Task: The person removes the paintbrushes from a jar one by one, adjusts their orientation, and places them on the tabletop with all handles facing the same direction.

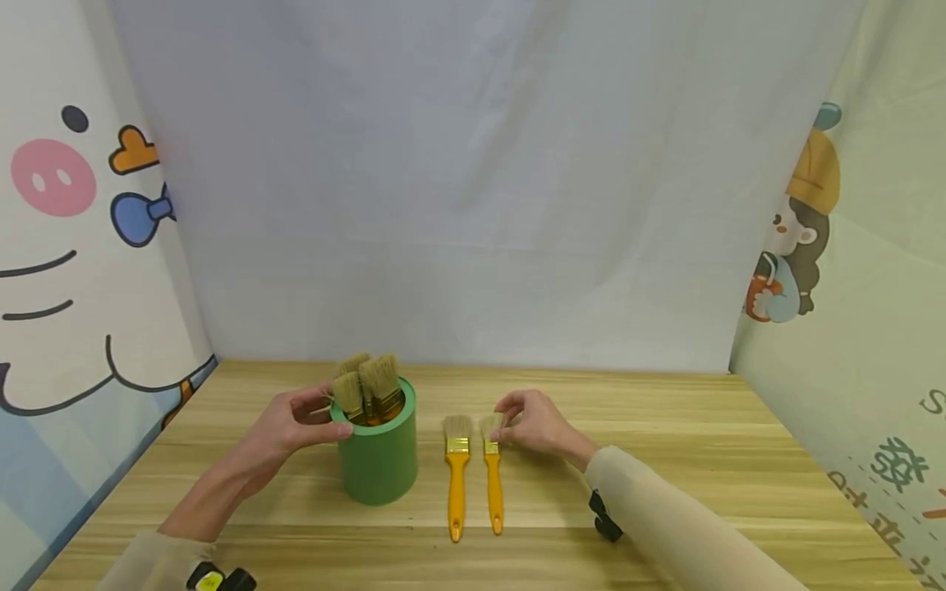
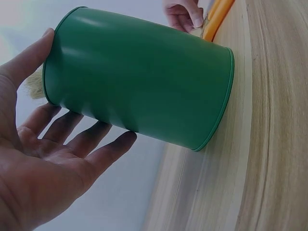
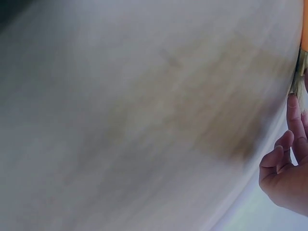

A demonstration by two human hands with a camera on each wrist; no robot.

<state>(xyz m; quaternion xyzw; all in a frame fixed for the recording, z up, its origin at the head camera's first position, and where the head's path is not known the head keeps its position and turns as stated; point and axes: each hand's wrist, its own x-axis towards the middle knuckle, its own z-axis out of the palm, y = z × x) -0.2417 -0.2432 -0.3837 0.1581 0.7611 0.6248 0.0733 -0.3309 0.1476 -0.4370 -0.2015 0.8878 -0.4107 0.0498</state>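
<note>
A green cylindrical can stands upright on the table with several bristle-up paintbrushes in it. My left hand holds the can near its rim, thumb on the near side and fingers on the far side. In the left wrist view the green can sits between thumb and fingers. Right of it, a wider paintbrush with a yellow-orange handle lies flat, bristles away from me. Beside that lies a narrower paintbrush; my right hand pinches its bristle end between thumb and index finger.
The wooden table reaches back to a hanging pale curtain. Printed cloths with cartoon figures hang on the left and right sides. Most of the right wrist view is the blurred table surface.
</note>
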